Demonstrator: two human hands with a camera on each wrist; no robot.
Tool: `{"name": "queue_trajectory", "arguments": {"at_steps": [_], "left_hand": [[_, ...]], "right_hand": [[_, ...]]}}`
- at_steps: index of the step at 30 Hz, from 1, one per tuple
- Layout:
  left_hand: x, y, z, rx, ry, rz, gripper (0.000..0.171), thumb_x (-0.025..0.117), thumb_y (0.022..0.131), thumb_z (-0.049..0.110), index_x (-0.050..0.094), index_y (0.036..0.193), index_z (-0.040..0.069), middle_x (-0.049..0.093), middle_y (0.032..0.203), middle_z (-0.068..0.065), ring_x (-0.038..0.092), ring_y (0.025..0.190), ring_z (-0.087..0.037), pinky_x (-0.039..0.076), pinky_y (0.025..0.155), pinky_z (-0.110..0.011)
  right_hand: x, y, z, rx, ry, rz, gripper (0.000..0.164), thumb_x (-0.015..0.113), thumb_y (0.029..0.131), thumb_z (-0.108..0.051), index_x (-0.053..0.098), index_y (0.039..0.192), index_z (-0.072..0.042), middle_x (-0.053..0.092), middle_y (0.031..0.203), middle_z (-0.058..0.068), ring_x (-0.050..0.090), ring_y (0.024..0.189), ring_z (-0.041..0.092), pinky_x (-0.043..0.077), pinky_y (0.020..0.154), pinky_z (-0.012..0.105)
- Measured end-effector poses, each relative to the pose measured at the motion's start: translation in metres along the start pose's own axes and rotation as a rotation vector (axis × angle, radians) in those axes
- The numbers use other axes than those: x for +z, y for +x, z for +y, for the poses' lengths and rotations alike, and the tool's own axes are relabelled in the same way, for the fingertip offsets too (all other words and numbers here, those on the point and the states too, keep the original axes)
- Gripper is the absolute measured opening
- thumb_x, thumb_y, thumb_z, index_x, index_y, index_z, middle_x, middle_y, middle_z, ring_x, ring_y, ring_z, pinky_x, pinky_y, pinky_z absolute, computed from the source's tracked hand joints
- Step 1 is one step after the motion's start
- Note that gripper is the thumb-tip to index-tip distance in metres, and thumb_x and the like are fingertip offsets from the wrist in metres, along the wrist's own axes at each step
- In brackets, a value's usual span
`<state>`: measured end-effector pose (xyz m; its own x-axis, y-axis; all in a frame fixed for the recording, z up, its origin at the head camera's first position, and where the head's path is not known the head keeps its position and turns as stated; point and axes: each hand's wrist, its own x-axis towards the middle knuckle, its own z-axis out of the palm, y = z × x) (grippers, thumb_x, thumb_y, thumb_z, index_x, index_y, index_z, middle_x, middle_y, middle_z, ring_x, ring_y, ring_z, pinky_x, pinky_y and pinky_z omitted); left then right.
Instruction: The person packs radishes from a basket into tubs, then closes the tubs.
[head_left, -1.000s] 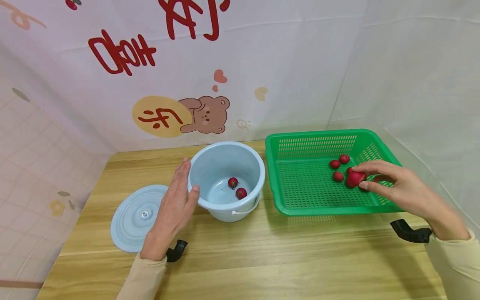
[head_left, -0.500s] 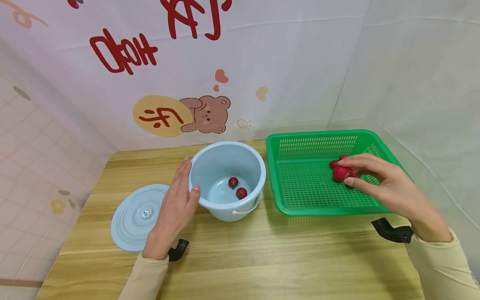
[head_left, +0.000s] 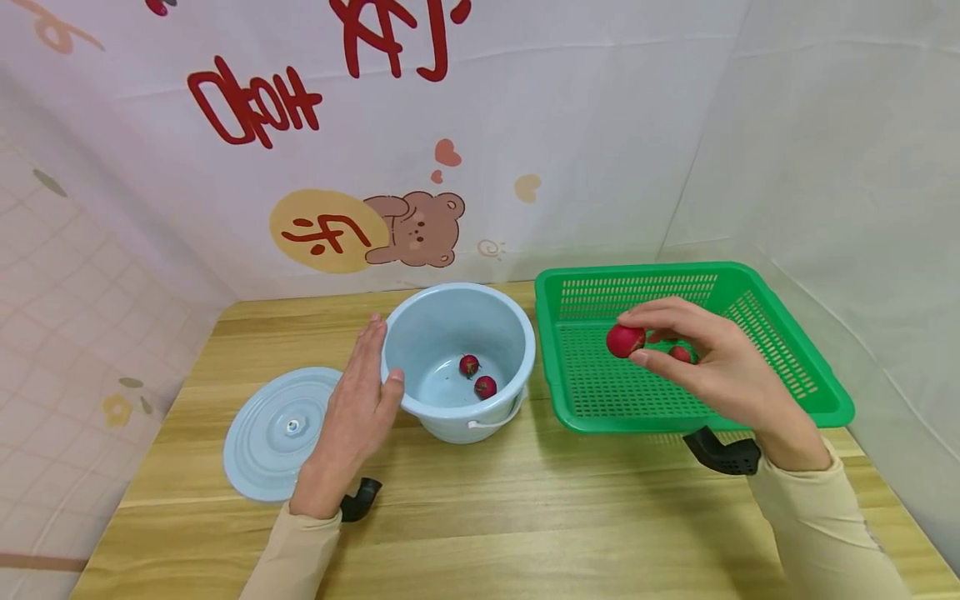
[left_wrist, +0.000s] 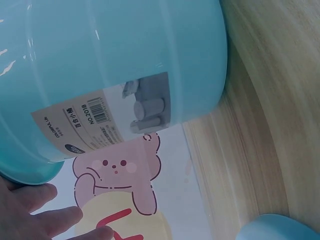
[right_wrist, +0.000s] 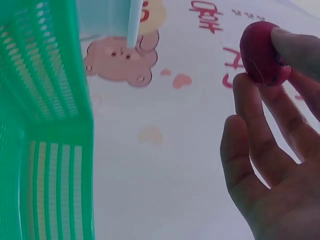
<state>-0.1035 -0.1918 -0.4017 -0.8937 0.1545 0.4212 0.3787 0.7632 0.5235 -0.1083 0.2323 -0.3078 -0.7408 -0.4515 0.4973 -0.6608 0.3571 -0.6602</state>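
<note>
My right hand point(head_left: 720, 367) pinches a small red radish point(head_left: 626, 341) between thumb and fingertips, raised over the green basket point(head_left: 558, 392). In the right wrist view the held radish point(right_wrist: 261, 52) shows a few pale scratches. Another radish point(head_left: 680, 354) lies in the basket, partly behind the hand; any others there are hidden. My left hand point(head_left: 356, 408), fingers straight, is at the left side of the light blue bucket point(head_left: 459, 425), its thumb by the rim. Inside the bucket lie two radishes, one farther back point(head_left: 468, 366) and one nearer point(head_left: 485, 387).
A round blue lid point(head_left: 258, 433) lies on the wooden table point(head_left: 525, 517) left of the bucket, partly behind the left hand. The bucket's white handle point(head_left: 498, 422) hangs at its front right. A white printed sheet point(head_left: 600, 125) forms the back wall.
My right hand has lifted one radish from the group in the basket and carried it left toward the bucket. The left hand has stayed at the bucket's side.
</note>
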Motion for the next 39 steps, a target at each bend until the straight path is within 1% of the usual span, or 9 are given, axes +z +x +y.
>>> {"name": "queue_trajectory", "arguments": {"at_steps": [2,6,8,10,13,20,29,36,39], "left_hand": [[0.000,0.000,0.000,-0.003,0.000,-0.002,0.066,0.040,0.109,0.036,0.023,0.164,0.003,0.022,0.171,-0.010,0.022,0.156,-0.034,0.026,0.123,-0.057],[0.000,0.000,0.000,-0.006,-0.001,0.000,0.066,0.042,0.108,0.032,0.023,0.164,0.003,0.022,0.171,-0.010,0.023,0.156,-0.035,0.026,0.122,-0.058],[0.000,0.000,0.001,-0.009,-0.004,0.001,0.066,0.044,0.107,0.030,0.024,0.164,0.003,0.022,0.171,-0.010,0.023,0.156,-0.035,0.027,0.122,-0.058],[0.000,0.000,0.002,-0.010,-0.005,0.000,0.066,0.044,0.107,0.029,0.024,0.164,0.003,0.022,0.171,-0.010,0.022,0.156,-0.035,0.027,0.122,-0.058],[0.000,0.000,0.002,-0.011,-0.008,0.000,0.066,0.043,0.108,0.032,0.024,0.164,0.003,0.022,0.171,-0.010,0.022,0.156,-0.034,0.027,0.122,-0.058],[0.000,0.002,0.002,-0.006,-0.012,0.004,0.067,0.040,0.109,0.037,0.024,0.164,0.003,0.021,0.171,-0.009,0.022,0.156,-0.033,0.026,0.122,-0.058],[0.000,0.003,0.003,-0.003,-0.013,0.003,0.067,0.039,0.109,0.038,0.024,0.164,0.003,0.021,0.172,-0.009,0.021,0.157,-0.032,0.026,0.122,-0.058],[-0.001,0.000,0.003,-0.003,-0.007,-0.001,0.067,0.039,0.110,0.039,0.023,0.164,0.003,0.022,0.171,-0.010,0.022,0.156,-0.033,0.028,0.121,-0.059],[-0.001,-0.001,0.003,-0.006,-0.010,-0.004,0.067,0.039,0.110,0.040,0.023,0.164,0.004,0.020,0.172,-0.008,0.022,0.156,-0.033,0.028,0.121,-0.059]], "right_hand": [[0.007,0.005,-0.002,-0.029,0.019,0.009,0.055,0.076,0.079,0.021,0.072,0.126,-0.007,0.067,0.124,0.005,0.065,0.097,0.015,0.042,0.057,0.021],[0.021,0.013,-0.004,-0.079,0.076,0.016,0.055,0.075,0.078,0.023,0.071,0.126,-0.004,0.068,0.123,0.009,0.064,0.106,0.019,0.052,0.075,0.020],[0.028,0.016,-0.006,-0.073,0.109,0.013,0.054,0.075,0.079,0.022,0.071,0.127,-0.004,0.068,0.124,0.010,0.063,0.109,0.020,0.053,0.088,0.023],[0.034,0.019,-0.008,-0.050,0.129,0.016,0.053,0.075,0.081,0.020,0.071,0.128,-0.005,0.067,0.125,0.008,0.062,0.110,0.019,0.052,0.092,0.024],[0.043,0.023,-0.011,-0.028,0.140,0.028,0.051,0.077,0.083,0.016,0.072,0.127,-0.007,0.067,0.126,0.005,0.062,0.110,0.018,0.053,0.092,0.025],[0.068,0.035,-0.012,-0.120,0.088,0.059,0.049,0.081,0.080,0.012,0.073,0.124,-0.008,0.068,0.121,0.002,0.063,0.104,0.015,0.055,0.087,0.024],[0.096,0.045,-0.012,-0.133,0.014,0.050,0.043,0.084,0.084,-0.002,0.074,0.124,-0.013,0.068,0.120,-0.002,0.061,0.098,0.013,0.053,0.083,0.023],[0.116,0.051,-0.011,-0.122,0.001,0.029,0.039,0.084,0.087,-0.008,0.074,0.124,-0.015,0.067,0.121,-0.004,0.061,0.104,0.012,0.055,0.082,0.036],[0.122,0.052,-0.010,-0.114,-0.006,0.017,0.037,0.083,0.089,-0.011,0.074,0.124,-0.015,0.066,0.122,-0.004,0.062,0.108,0.012,0.055,0.082,0.036]]}}
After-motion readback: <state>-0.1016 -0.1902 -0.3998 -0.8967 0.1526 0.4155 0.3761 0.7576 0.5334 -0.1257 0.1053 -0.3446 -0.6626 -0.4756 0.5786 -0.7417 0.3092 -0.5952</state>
